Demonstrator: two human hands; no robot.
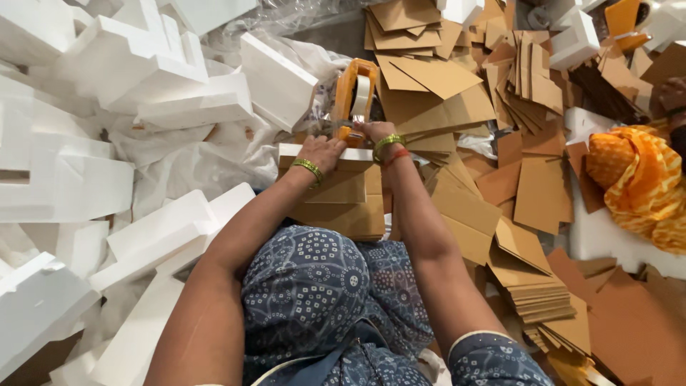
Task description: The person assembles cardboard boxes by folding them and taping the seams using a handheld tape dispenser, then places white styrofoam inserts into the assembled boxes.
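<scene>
My left hand (321, 151) presses down on the far top edge of a brown cardboard box (343, 204) with a white foam piece (325, 154) along its top. My right hand (376, 132) grips the handle of an orange tape dispenser (355, 96) that stands just beyond the box, its clear tape roll upright. Both wrists wear green bangles, and the right also has a red thread. The box rests between my arms, above my lap in blue patterned cloth (321, 286).
White foam blocks (143, 64) are piled all over the left. Flat brown cardboard pieces (500, 164) lie heaped on the right, with a stack (543, 300) near my right elbow. Another person in orange cloth (639, 182) sits at the right edge.
</scene>
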